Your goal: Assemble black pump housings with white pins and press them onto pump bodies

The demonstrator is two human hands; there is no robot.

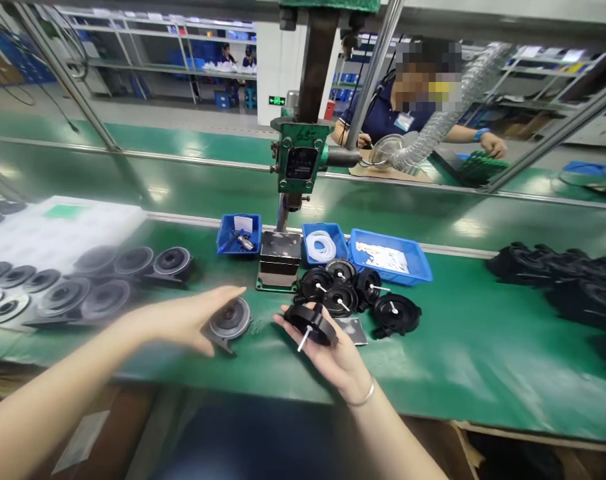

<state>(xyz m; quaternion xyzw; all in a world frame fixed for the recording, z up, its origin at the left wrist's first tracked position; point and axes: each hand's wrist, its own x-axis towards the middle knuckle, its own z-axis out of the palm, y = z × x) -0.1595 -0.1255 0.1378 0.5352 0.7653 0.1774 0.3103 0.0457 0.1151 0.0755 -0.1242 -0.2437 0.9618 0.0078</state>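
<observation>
Fingers of the right hand [337,363] cradle a black round part [319,324] over the green bench [457,380]; those of the left hand [185,320] gape around a grey round part [230,320] lying there, contact unclear to me. It looks like a pick-up or set-down; next seems to call for left fingers minding its rim. More black parts [339,300] cluster beyond.
</observation>
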